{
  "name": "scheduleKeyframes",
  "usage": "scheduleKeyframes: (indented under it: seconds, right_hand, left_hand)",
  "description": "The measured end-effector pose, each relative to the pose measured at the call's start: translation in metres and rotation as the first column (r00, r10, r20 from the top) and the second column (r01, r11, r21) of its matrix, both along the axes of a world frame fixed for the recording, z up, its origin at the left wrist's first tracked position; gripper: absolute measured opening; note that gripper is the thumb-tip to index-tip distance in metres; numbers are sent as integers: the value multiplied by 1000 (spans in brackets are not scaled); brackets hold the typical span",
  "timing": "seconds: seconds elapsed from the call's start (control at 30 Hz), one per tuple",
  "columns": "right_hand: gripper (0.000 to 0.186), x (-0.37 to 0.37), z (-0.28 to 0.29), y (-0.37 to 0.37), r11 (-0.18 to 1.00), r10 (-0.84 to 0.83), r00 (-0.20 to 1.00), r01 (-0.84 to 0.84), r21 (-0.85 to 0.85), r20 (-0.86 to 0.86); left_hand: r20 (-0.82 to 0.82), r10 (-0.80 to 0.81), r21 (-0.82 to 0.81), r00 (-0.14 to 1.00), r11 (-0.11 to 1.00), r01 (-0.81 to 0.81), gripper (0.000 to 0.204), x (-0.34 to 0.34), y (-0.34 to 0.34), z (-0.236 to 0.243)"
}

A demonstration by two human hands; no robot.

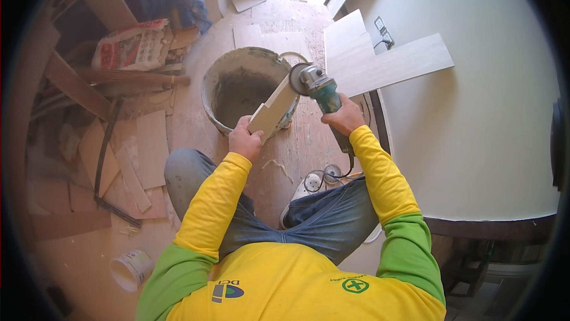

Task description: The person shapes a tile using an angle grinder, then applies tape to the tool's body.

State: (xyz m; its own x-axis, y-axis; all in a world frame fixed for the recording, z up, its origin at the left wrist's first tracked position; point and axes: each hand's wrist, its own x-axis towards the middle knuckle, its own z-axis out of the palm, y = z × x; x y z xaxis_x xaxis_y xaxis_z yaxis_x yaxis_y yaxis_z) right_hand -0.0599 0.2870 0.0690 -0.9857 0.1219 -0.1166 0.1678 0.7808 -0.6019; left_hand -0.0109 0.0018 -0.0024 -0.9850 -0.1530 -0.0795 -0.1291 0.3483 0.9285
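Note:
My left hand (244,139) grips the near end of a narrow, pale tile piece (270,113) with a stepped edge, held tilted over the rim of a mortar-crusted bucket (237,86). In my right hand (345,117) is a green angle grinder (323,92), fingers wrapped round its body. The grinder's disc (300,79) is at the far end of the tile piece; whether it touches the tile I cannot tell. A black cord runs from the grinder down toward my right knee.
Large pale planks (386,57) lean by the right wall, near a wall socket (385,30). At left are a torn bag (133,45), tile offcuts (151,146), a black metal bar (107,149) and a white tub (132,269). A socket block (313,182) lies by my right leg.

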Motion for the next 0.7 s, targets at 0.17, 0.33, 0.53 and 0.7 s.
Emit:
scheduleKeyframes:
  seconds: [0.17,0.33,0.53,0.7]
  right_hand:
    - [74,35,0,-17,977,212,977,-211,-44,12]
    - [74,24,2,-17,996,79,997,-79,-35,14]
    - [74,36,-5,-22,973,231,973,-231,-1,-2]
    - [73,37,0,-26,970,243,970,-243,-2,2]
  left_hand:
    - [26,-5,-38,1000,999,6,37,0,-1,3]
    - [22,-7,-16,1000,1000,8,38,-1,1,0]
    - [-17,-3,-39,1000,999,2,38,-3,-2,-6]
    - [-7,2,-61,1000,998,-3,38,-2,-2,-6]
